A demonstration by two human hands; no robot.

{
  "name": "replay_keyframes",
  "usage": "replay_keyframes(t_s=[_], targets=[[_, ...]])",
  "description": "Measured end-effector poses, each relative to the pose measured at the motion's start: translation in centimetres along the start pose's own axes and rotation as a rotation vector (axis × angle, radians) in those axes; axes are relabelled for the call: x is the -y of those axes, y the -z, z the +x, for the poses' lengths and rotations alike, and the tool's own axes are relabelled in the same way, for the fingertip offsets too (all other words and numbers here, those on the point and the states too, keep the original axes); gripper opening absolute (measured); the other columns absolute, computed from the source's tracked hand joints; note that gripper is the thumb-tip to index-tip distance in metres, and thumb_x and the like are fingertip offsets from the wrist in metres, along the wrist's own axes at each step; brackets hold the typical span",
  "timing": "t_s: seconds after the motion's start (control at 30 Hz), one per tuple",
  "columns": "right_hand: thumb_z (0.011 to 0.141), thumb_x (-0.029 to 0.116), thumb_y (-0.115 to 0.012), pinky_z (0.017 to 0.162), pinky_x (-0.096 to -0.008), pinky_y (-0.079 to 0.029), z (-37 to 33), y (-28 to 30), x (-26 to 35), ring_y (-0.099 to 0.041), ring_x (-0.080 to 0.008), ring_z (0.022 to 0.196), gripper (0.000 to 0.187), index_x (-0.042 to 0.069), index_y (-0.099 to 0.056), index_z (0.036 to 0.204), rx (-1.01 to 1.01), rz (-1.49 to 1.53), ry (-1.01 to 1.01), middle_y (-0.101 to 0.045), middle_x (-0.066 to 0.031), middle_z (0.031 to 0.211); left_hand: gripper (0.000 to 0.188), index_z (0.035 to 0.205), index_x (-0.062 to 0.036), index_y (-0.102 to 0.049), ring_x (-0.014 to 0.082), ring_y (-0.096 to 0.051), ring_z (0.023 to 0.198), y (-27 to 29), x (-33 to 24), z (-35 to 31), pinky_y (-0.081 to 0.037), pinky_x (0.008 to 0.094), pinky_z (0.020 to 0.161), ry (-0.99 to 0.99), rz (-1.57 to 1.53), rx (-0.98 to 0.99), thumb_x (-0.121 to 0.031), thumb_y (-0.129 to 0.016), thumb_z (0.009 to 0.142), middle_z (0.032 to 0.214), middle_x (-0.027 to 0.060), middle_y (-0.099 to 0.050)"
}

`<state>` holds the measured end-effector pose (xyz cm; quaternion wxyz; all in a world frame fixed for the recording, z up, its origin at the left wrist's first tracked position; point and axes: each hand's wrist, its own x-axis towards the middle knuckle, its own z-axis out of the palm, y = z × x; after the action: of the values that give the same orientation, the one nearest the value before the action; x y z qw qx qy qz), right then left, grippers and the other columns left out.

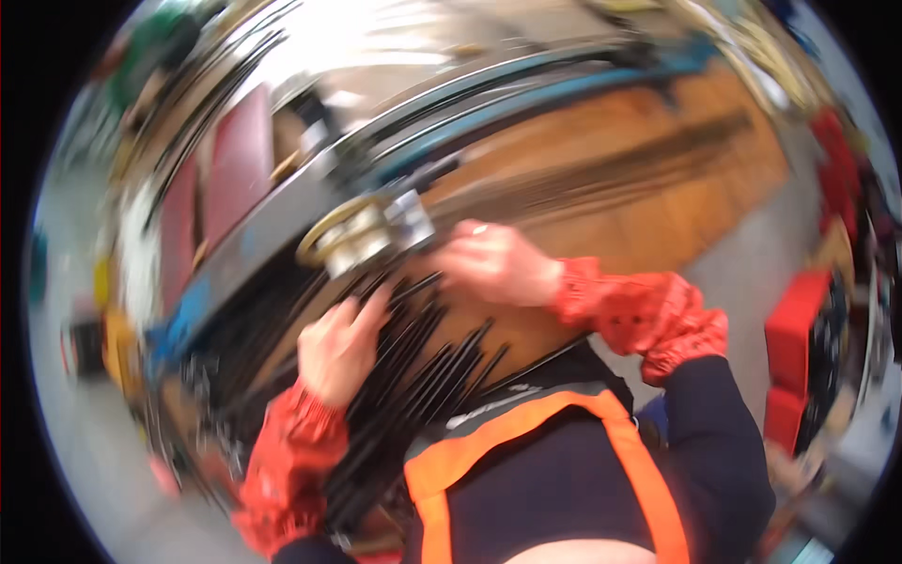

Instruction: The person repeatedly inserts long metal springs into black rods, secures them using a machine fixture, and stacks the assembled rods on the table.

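Note:
Long thin black rods [442, 374] lie in a loose bundle in front of me, slanting up to the right. My left hand [338, 352], in a red sleeve cover, reaches over the bundle with its fingers bent round a black rod. Near the upper end of that rod is my right hand [493, 265], its fingers curled in; motion blurs both hands, and the fingertips are hard to make out. Just beyond them sits a machine head with a brass-coloured ring [352, 230] and shiny metal parts.
A brown wooden tabletop [676, 197] extends to the right, with thin dark rods [601, 179] on it. A blue metal rail [526, 89] crosses behind. Dark red panels [240, 160] stand left; red bins [799, 338] are at right. Someone in green [164, 47] is at far left.

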<state>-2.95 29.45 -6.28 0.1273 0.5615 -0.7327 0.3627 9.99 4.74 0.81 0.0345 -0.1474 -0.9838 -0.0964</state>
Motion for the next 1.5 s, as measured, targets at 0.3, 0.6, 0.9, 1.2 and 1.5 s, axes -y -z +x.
replay_keyframes(t_s=[0.3,0.6,0.9,1.2,1.5], targets=[[0.085,0.031,-0.079,0.064,-0.0382,-0.056,-5.1,10.9,-7.7,-0.070,-0.0291,0.076,0.047,0.014,-0.065,0.126,-0.432,-0.169,-0.567,-0.072,-0.0111,0.088,0.037,0.124,-0.0050,-0.066,0.0322,-0.059,0.068,7.3,-3.2,10.9,-0.048,0.0430,0.059,-0.269,0.038,-0.165,-0.002,-0.070,0.086,0.080,0.0131,-0.053],[0.088,0.025,-0.076,0.076,-0.0407,-0.058,-0.8,12.0,-8.3,-0.072,-0.0300,0.086,0.044,0.011,-0.066,0.129,-0.387,-0.080,-0.278,-0.074,-0.0136,0.100,0.027,0.118,-0.0108,-0.059,0.0348,-0.063,0.073,5.3,-4.0,17.4,-0.051,0.0446,0.062,-0.330,0.076,-0.065,-0.009,-0.066,0.092,0.082,0.0124,-0.056],[0.093,0.029,-0.072,0.067,-0.0334,-0.056,-0.4,11.1,-6.2,-0.073,-0.0223,0.077,0.036,0.013,-0.068,0.125,-0.293,-0.100,-0.515,-0.073,-0.0116,0.086,0.029,0.118,-0.0142,-0.066,0.0270,-0.062,0.071,6.6,-2.4,16.3,-0.051,0.0404,0.060,-0.284,0.115,-0.162,-0.018,-0.071,0.090,0.077,0.0074,-0.055],[0.085,0.022,-0.079,0.071,-0.0348,-0.054,1.5,9.2,-5.3,-0.059,-0.0213,0.069,0.022,0.012,-0.078,0.105,-0.516,-0.023,-0.095,-0.066,-0.0057,0.074,0.042,0.130,-0.0149,-0.066,0.0268,-0.061,0.071,7.4,-1.2,12.4,-0.050,0.0405,0.062,-0.275,0.145,-0.140,-0.012,-0.071,0.088,0.076,0.0077,-0.054],[0.088,0.020,-0.073,0.060,-0.0347,-0.051,2.8,7.4,-6.8,-0.067,-0.0215,0.073,0.034,0.014,-0.070,0.122,-0.541,-0.256,-0.081,-0.068,-0.0054,0.081,0.037,0.126,-0.0130,-0.064,0.0297,-0.064,0.072,7.7,1.8,10.2,-0.052,0.0414,0.063,-0.195,0.154,-0.272,-0.006,-0.068,0.090,0.079,0.0109,-0.061]])
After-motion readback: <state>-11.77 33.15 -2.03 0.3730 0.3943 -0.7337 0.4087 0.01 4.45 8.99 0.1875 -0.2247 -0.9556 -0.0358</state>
